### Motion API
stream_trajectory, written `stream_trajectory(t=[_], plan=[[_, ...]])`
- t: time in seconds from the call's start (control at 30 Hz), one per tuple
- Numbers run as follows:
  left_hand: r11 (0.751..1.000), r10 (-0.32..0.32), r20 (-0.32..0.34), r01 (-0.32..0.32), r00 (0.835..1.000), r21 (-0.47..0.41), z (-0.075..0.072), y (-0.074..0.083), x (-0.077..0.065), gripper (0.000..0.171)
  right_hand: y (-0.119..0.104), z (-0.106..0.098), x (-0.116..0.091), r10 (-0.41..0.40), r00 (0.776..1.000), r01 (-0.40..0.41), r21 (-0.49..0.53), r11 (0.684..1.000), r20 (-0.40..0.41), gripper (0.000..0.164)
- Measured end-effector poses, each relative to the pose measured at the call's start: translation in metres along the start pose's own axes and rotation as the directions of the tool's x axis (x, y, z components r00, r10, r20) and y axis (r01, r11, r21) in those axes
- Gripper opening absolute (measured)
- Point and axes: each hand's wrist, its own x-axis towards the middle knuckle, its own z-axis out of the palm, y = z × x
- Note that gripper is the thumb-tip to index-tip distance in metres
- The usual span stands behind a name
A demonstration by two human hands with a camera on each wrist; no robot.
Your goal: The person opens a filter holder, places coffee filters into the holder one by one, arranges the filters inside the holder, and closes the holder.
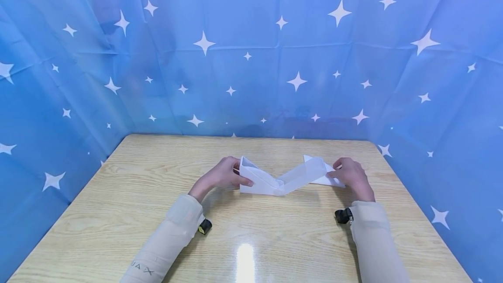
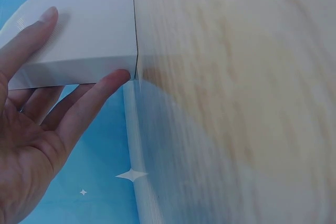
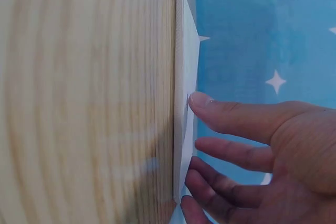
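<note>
A white folded box-like piece with slanted edges stands on the wooden table. My left hand grips its left end, the thumb on the front face and the other fingers around the side. In the left wrist view, the thumb lies on the broad white face while fingertips touch the narrow side. From the box-like part a pale strip slants up to the right, overlapping a flat white pointed panel low on the table. My right hand touches this panel's right side with loosely bent fingers; its thumb tip meets the panel.
The wood-grain table extends around both arms, with a bright light reflection near its front. A blue cloth with white stars hangs behind and along both sides. Small black devices are worn at both wrists.
</note>
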Motion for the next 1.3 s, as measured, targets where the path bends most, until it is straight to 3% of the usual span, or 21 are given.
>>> stream_trajectory(t=[0.3,1.0,1.3], plan=[[1.000,0.008,-0.001,-0.008,1.000,0.001,0.0005,-0.0002,-0.0002,0.029,0.0028,0.0026,-0.0008,-0.002,1.000,0.002,0.004,1.000,-0.004,0.051],[1.000,0.010,-0.002,-0.010,1.000,0.006,0.0010,-0.0005,-0.0009,0.030,0.0027,0.0057,-0.0027,0.006,0.997,-0.002,0.055,0.998,-0.083,0.029],[1.000,0.013,-0.002,-0.013,1.000,0.006,0.0006,0.0002,-0.0012,0.030,0.0053,0.0044,-0.0009,-0.034,0.995,0.039,0.045,0.998,-0.090,0.028]])
